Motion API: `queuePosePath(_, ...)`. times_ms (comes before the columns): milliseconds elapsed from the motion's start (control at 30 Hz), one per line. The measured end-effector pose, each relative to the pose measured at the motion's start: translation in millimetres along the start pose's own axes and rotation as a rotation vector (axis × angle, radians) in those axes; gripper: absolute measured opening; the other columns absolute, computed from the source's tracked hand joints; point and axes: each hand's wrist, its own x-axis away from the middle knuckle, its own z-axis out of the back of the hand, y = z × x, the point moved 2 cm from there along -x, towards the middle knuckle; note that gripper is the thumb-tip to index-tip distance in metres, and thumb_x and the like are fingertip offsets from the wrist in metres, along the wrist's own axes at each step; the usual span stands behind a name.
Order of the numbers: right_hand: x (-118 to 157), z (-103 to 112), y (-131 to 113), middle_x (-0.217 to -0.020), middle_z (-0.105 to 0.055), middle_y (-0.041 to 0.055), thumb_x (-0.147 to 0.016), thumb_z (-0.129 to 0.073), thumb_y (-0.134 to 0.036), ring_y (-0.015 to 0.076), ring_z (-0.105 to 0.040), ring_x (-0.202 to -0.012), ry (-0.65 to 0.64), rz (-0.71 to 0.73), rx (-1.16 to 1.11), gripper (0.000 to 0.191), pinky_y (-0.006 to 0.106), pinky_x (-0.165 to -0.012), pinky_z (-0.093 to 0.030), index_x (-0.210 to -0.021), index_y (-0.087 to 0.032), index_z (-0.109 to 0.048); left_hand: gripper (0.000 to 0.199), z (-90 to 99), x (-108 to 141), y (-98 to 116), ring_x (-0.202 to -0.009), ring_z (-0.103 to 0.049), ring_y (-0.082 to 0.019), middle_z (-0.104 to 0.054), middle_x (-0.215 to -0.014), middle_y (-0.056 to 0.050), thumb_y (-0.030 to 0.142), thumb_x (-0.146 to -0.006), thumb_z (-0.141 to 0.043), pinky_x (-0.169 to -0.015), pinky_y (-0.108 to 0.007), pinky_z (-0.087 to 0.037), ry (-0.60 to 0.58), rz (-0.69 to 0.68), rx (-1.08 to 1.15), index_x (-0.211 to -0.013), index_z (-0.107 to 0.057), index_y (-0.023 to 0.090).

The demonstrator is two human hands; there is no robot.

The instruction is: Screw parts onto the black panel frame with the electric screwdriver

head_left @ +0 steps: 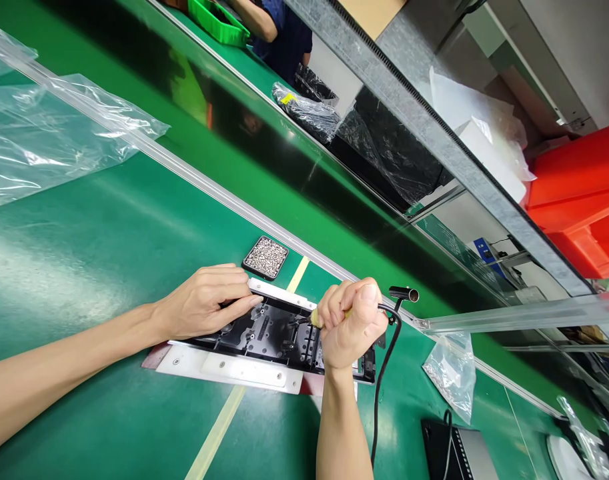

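A long black plastic housing [264, 327] lies in a fixture with white side rails [234, 367]. My left hand [209, 300] rests over its left end, with the fingers bent together at the far rail and the thumb pressed along the rim. In my right hand [351, 320], closed in a fist, is a corded soldering iron [315, 318] with a yellowish handle. Its dark tip points left and down at the ribbed part of the housing; whether it touches cannot be made out. Just behind the fixture sits a small square tray [265, 257] filled with silvery bits.
A black cord [384, 387] drops from my right fist. Beside it stands a metal tube holder [404, 293]. Clear plastic bags [59, 133] lie at left, another bag [451, 373] at right. Beyond the green conveyor belt [224, 153] are a co-worker's arm [257, 17] and a green bin [218, 23].
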Motion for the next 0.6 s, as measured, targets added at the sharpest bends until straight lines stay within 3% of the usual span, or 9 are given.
queuePosePath(267,0.0,-1.8,-0.9,-0.051,-0.030,-0.0104,-0.113,-0.072,-0.033,0.0051,-0.025,-0.039,-0.015,-0.005,-0.054,0.057,0.011,-0.037,-0.030,-0.068,-0.022,-0.040,0.042,0.5,-1.0,1.1,-0.067,-0.044,-0.017,-0.045,-0.073,0.004,0.012,-0.119,-0.066,-0.072,-0.036,-0.041,0.007,0.002,-0.011,-0.083,-0.049,0.022)
queuePosePath(500,1.6,-1.4,2.5,-0.051,-0.031,-0.0110,-0.118,-0.069,-0.047,0.0052,-0.024,-0.039,-0.007,0.019,-0.007,0.062,0.012,-0.036,-0.029,-0.069,-0.023,-0.040,0.040,-0.4,-0.7,0.4,-0.068,-0.041,-0.016,-0.043,-0.075,0.004,0.011,-0.120,-0.066,-0.073,-0.036,-0.041,0.005,-0.010,-0.012,-0.085,-0.049,0.021)
queuePosePath(600,1.2,-1.7,3.0,-0.051,-0.031,-0.0106,-0.119,-0.068,-0.046,0.0055,-0.024,-0.039,-0.015,0.023,-0.022,0.061,0.012,-0.036,-0.029,-0.070,-0.023,-0.040,0.040,-0.3,-0.3,0.1,-0.069,-0.041,-0.016,-0.044,-0.075,0.004,0.010,-0.120,-0.066,-0.073,-0.036,-0.041,0.001,-0.012,-0.010,-0.085,-0.049,0.021)
